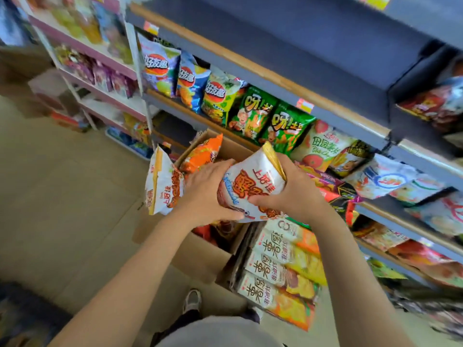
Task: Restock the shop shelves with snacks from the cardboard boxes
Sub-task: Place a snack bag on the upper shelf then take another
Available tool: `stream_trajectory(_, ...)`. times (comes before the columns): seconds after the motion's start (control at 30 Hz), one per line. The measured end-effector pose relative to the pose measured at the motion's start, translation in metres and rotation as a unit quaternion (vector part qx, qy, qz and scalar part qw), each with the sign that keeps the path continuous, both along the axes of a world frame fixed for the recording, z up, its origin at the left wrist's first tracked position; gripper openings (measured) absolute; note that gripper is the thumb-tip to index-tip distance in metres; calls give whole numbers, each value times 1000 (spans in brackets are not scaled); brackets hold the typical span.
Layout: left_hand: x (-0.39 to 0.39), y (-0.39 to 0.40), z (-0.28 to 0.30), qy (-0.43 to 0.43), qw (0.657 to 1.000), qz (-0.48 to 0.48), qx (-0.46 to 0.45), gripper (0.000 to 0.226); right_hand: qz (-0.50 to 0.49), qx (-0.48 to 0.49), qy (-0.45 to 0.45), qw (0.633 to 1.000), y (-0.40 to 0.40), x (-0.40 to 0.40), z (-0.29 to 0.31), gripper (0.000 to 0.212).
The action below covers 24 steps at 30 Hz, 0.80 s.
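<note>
Head view, left to right: white snack bag (162,184) at the left hand (208,191); second white snack bag (250,189) gripped by curled fingers of both hands, right hand (298,194), above open cardboard box (200,259); stocked shelf (288,78) beyond.

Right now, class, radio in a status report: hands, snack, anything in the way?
Both hands, left and right, grip white snack bag above open cardboard box. Second white bag hangs by left hand. Shelf path unobstructed.

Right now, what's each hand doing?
Left hand: grips the white crinkly snack bag with red lettering.
Right hand: grips the same bag.
</note>
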<state>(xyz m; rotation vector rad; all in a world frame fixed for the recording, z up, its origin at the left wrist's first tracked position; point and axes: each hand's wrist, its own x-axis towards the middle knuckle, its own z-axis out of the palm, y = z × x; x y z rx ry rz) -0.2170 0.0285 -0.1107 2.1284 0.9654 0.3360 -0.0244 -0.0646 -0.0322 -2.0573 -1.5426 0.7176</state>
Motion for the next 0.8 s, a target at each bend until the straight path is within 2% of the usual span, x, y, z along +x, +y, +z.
stream_trajectory(0.07,18,2,14,-27,997,-51,-59,122,1,-5,9,1000,-14,14,22,74)
stream_trajectory(0.17,49,0,24,-43,989,-90,-111,114,-35,-1,33,999,-38,37,40,72)
stream_trajectory(0.23,72,-7,30,-56,985,-85,-142,107,-111,70,30,991,-54,57,40,73)
stream_trajectory(0.27,85,-13,33,-74,981,-59,-172,100,-160,114,8,981,-62,65,38,74)
stream_trajectory(0.33,112,-21,30,-154,958,8,-242,65,-239,173,-41,955,-77,81,33,71)
stream_trajectory(0.37,126,-23,28,-184,944,38,-271,53,-270,185,-35,944,-85,87,30,69)
stream_trajectory(0.4,139,-28,35,-202,935,57,-286,55,-292,182,-2,939,-92,93,25,67)
stream_trajectory(0.47,166,-34,42,-193,943,40,-269,75,-300,143,113,936,-103,98,17,59)
stream_trajectory(0.57,206,-47,68,-153,957,-43,-241,65,-299,129,245,913,-116,113,9,64)
stream_trajectory(0.67,240,-56,86,-177,943,-100,-262,96,-367,164,255,879,-130,141,20,52)
stream_trajectory(0.73,262,-54,87,-171,944,-117,-257,84,-399,165,238,870,-139,167,25,50)
stream_trajectory(0.8,287,-56,88,-147,961,-103,-212,82,-409,164,225,869,-141,194,30,61)
